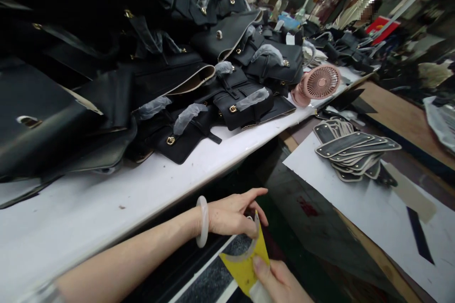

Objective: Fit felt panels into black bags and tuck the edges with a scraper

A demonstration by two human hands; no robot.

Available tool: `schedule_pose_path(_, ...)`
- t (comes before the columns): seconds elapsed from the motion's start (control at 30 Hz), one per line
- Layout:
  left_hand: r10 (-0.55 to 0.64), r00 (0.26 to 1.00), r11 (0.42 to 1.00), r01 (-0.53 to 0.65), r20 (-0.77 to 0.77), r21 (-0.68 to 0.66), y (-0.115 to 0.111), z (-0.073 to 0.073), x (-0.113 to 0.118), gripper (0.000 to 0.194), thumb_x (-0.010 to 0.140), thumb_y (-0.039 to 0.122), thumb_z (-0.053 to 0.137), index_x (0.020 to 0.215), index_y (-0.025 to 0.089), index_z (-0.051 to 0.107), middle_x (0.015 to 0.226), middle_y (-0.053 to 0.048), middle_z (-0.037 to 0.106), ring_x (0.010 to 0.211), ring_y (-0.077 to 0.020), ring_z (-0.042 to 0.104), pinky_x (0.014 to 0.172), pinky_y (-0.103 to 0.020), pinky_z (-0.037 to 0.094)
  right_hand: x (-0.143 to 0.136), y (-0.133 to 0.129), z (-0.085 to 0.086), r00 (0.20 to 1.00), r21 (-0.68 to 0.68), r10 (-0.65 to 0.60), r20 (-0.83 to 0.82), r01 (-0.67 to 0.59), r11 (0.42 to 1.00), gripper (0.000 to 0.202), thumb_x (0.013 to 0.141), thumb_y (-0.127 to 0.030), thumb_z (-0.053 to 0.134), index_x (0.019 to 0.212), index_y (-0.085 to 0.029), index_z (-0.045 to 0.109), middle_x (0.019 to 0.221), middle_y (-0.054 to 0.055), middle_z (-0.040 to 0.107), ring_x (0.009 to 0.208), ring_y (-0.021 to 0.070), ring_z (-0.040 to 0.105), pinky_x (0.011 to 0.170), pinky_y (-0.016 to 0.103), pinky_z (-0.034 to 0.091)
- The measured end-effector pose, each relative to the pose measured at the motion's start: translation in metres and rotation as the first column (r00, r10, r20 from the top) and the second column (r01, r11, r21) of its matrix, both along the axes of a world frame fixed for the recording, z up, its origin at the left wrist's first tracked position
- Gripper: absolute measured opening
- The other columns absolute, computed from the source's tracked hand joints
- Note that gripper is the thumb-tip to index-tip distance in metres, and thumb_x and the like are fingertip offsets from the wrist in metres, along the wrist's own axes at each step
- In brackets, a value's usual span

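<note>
My left hand (231,215), with a pale bangle (202,221) at the wrist, reaches in from the left. Its index finger points out to the right and its fingers are spread. The left thumb rests at the upper edge of a yellow sheet (245,272), which has a grey, curved border and a pointed top corner. From below, my right hand (280,281) grips this sheet, thumb flat on its face. Something whitish shows beside the right thumb; I cannot tell what it is. Beneath the hands lies a dark speckled panel (208,286) with white edge strips.
Black bags (245,102) with gold clasps and plastic-wrapped handles crowd the white table (149,199). A pink fan (322,83) stands at its far end. Black strap pieces (355,149) are piled on a white board (384,218) at right. Other people are in the background.
</note>
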State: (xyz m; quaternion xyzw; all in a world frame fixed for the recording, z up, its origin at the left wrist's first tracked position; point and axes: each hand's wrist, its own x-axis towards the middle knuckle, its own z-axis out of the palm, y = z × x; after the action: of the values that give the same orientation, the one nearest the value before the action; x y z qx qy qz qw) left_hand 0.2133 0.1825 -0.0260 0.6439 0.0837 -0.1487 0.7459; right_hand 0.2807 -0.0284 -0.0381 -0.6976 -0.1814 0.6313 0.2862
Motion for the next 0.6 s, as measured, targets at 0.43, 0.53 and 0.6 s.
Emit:
schedule_pose_path(0.43, 0.219, 0.966, 0.703, -0.061, -0.135, 0.709, -0.05, 0.032, -0.013, 0.119, 0.056, 0.05, 0.082, 0.155, 0.027, 0.021, 0.12, -0.01, 0.068, 0.109, -0.0382, 0.063, 0.093, -0.048, 0.049, -0.041, 0.007, -0.002, 0.985, 0.035, -0.056, -0.162, 0.062, 0.997, 0.085, 0.074, -0.093, 0.025, 0.06, -0.015, 0.054, 0.041, 0.004, 0.049, 0.034, 0.0104, 0.043, 0.038, 0.022, 0.033)
schedule_pose_path(0.53, 0.228, 0.969, 0.811, -0.138, -0.091, 0.568, -0.045, 0.027, -0.018, 0.123, 0.055, 0.04, 0.085, 0.155, 0.025, 0.016, 0.124, -0.005, 0.068, 0.106, -0.0296, 0.065, 0.096, -0.041, 0.048, -0.033, -0.02, -0.008, 0.981, 0.099, 0.031, -0.194, -0.012, 0.995, 0.08, 0.074, -0.09, 0.041, 0.066, -0.013, 0.062, 0.048, 0.005, 0.055, 0.045, 0.0141, 0.054, 0.046, 0.023, 0.041)
schedule_pose_path(0.6, 0.243, 0.969, 0.894, -0.202, -0.054, 0.399, -0.039, 0.023, -0.028, 0.119, 0.059, 0.04, 0.085, 0.155, 0.022, 0.017, 0.133, -0.008, 0.063, 0.111, -0.0266, 0.063, 0.099, -0.038, 0.047, -0.023, -0.047, -0.012, 0.98, 0.102, 0.048, -0.193, -0.029, 0.994, 0.075, 0.066, -0.089, 0.056, 0.066, -0.014, 0.066, 0.057, 0.006, 0.062, 0.06, 0.0187, 0.062, 0.057, 0.026, 0.047)
